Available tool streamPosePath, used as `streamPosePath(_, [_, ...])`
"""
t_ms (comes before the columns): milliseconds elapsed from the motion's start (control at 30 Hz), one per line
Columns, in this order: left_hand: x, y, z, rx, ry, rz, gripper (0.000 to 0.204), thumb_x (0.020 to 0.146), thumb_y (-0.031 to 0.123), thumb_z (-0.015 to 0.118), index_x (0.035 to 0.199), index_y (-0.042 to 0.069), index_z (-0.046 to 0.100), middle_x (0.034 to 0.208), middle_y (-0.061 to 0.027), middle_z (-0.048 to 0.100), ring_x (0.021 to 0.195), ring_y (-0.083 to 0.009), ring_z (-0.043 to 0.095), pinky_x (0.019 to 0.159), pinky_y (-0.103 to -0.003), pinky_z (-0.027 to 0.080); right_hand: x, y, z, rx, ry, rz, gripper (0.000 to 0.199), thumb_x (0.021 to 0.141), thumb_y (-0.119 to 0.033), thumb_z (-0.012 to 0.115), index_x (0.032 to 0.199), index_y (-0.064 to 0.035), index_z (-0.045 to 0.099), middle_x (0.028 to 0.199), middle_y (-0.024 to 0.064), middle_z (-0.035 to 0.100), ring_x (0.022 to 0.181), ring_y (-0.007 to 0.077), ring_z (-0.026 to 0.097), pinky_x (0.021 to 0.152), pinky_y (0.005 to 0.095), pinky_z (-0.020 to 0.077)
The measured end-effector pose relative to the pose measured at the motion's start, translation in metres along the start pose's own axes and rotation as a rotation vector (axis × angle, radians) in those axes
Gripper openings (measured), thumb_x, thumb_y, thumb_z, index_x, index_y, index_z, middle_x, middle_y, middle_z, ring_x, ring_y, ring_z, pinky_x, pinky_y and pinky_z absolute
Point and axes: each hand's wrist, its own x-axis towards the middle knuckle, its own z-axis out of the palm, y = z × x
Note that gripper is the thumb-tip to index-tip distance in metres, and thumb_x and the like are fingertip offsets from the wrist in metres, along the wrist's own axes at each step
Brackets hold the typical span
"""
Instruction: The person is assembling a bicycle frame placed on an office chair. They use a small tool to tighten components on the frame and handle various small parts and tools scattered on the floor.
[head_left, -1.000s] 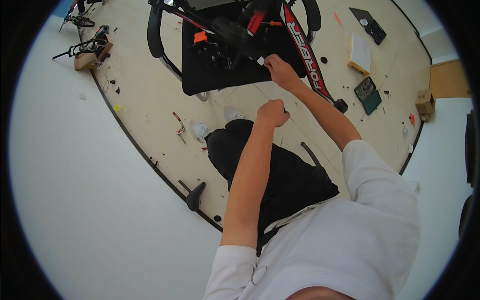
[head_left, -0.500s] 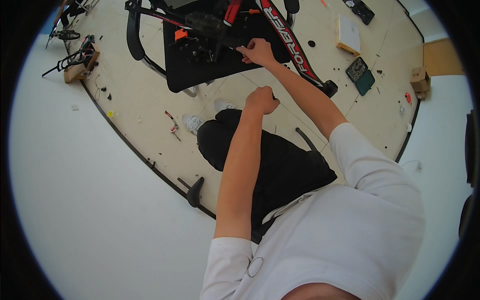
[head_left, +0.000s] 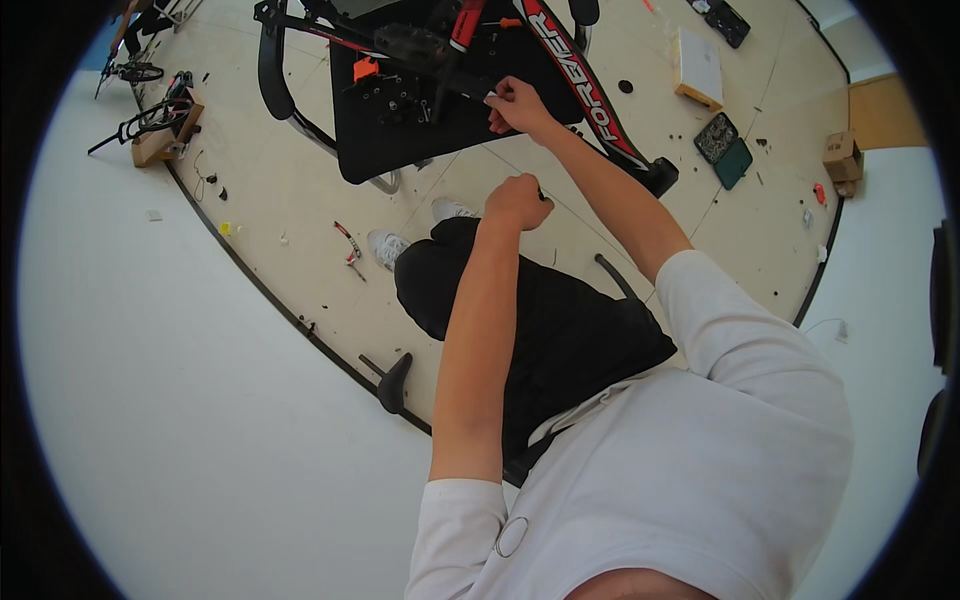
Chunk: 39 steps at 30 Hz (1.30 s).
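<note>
My right hand (head_left: 517,107) is pinched at the lower edge of a bicycle frame (head_left: 572,68), its fingertips on a small pale piece at the end of a dark part. What exactly lies between those fingers is too small to tell. Closer to my body, my left hand (head_left: 518,203) is closed in a fist above my knee. A bit of something dark shows at its thumb side; the rest is hidden by the fingers. The red, black and white frame rests across a black chair seat (head_left: 365,155). Loose small metal parts (head_left: 400,100) and an orange piece (head_left: 365,69) lie on that seat.
On the floor to the right are an open green case (head_left: 735,165), a white box (head_left: 698,70) and a cardboard box (head_left: 842,157). A bicycle saddle (head_left: 395,383) lies by the left wall. A curved black tube (head_left: 614,276) is beside my leg.
My right hand has shifted very slightly right along with the whole view. My left hand has drawn a little to the left, still closed.
</note>
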Motion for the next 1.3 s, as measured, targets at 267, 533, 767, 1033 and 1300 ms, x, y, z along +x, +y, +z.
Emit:
streamPosePath(267, [0.001, 0.006, -0.001, 0.03, 0.005, 0.025, 0.039, 0.081, 0.03, 0.066, 0.107, 0.001, 0.063, 0.107, -0.0177, 0.066, 0.101, -0.0323, 0.064, 0.086, -0.041, 0.052, -0.019, 0.004, -0.014, -0.033, 0.012, -0.012, 0.014, 0.09, -0.008, 0.057, 0.088, -0.005, 0.044, 0.066, 0.0097, 0.062, 0.052, 0.0168, 0.063, 0.047, 0.0289, 0.0512])
streamPosePath(533, [0.006, 0.005, 0.003, 0.054, 0.021, 0.043, 0.04, 0.081, 0.032, 0.066, 0.106, 0.0, 0.063, 0.106, -0.0179, 0.066, 0.1, -0.0327, 0.064, 0.085, -0.041, 0.052, -0.046, 0.007, -0.028, -0.03, -0.009, -0.044, 0.018, 0.092, -0.009, 0.057, 0.083, -0.0071, 0.041, 0.064, 0.0074, 0.06, 0.052, 0.0143, 0.061, 0.047, 0.0271, 0.0487])
streamPosePath(767, [0.009, 0.003, 0.004, 0.074, -0.014, 0.039, 0.043, 0.081, 0.034, 0.065, 0.108, 0.0, 0.062, 0.108, -0.018, 0.066, 0.102, -0.0327, 0.063, 0.087, -0.042, 0.051, -0.068, 0.011, -0.042, -0.022, -0.001, -0.057, 0.019, 0.089, -0.007, 0.057, 0.08, -0.0069, 0.039, 0.062, 0.0077, 0.06, 0.049, 0.0141, 0.061, 0.044, 0.0267, 0.0465])
streamPosePath(1033, [0.005, 0.004, 0.002, 0.049, -0.009, 0.018, 0.042, 0.081, 0.033, 0.066, 0.107, 0.0, 0.063, 0.109, -0.0183, 0.065, 0.102, -0.033, 0.063, 0.088, -0.042, 0.051, -0.101, 0.012, -0.062, -0.039, 0.011, -0.039, 0.022, 0.09, -0.01, 0.057, 0.08, -0.0083, 0.038, 0.062, 0.0063, 0.058, 0.049, 0.0133, 0.059, 0.043, 0.0252, 0.0452])
streamPosePath(1300, [0.003, 0.005, 0.001, 0.044, -0.006, 0.01, 0.045, 0.08, 0.033, 0.067, 0.11, 0.0, 0.063, 0.11, -0.0189, 0.065, 0.103, -0.0331, 0.063, 0.088, -0.041, 0.051, -0.143, 0.013, -0.087, -0.097, 0.027, 0.015, 0.022, 0.091, -0.012, 0.057, 0.08, -0.0086, 0.038, 0.063, 0.0055, 0.057, 0.049, 0.0123, 0.058, 0.044, 0.0244, 0.0444])
